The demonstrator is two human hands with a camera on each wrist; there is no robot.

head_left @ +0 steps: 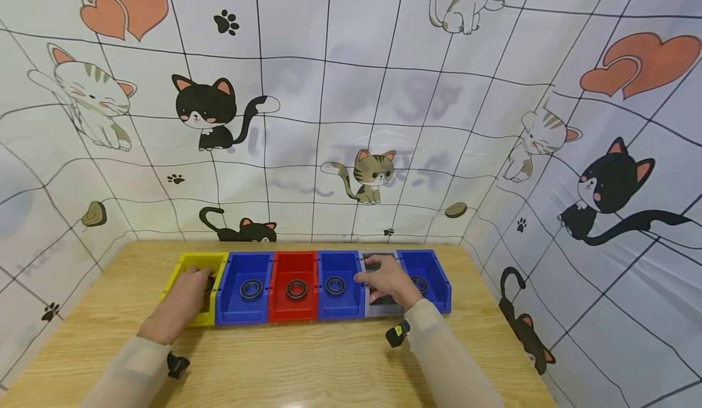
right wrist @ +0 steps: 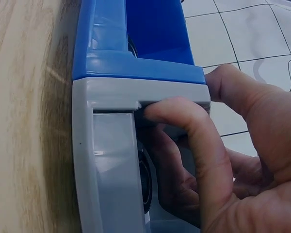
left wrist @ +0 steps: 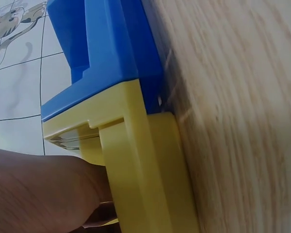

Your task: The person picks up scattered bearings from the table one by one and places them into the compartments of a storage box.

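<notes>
My left hand (head_left: 183, 292) reaches down into the yellow bin (head_left: 189, 321) at the row's left end. A dark ring bearing (head_left: 210, 284) shows beside its fingers; whether they grip it is hidden. In the left wrist view the hand (left wrist: 53, 189) disappears behind the yellow bin's front wall (left wrist: 136, 179). My right hand (head_left: 389, 279) is over the grey bin (head_left: 384, 310), with bent, spread fingers reaching inside. One digit lies by the wall shared with the blue bin. In the right wrist view, a bearing (right wrist: 145, 182) lies inside the grey bin, apart from the visible fingertips.
Between the hands stand a blue bin (head_left: 241, 318), a red bin (head_left: 293, 315) and another blue bin (head_left: 340, 312), each with a bearing inside. At the right end, one more blue bin (head_left: 441, 292) holds a bearing. A cat-print cloth (head_left: 296, 140) hangs behind the wooden table (head_left: 285, 365).
</notes>
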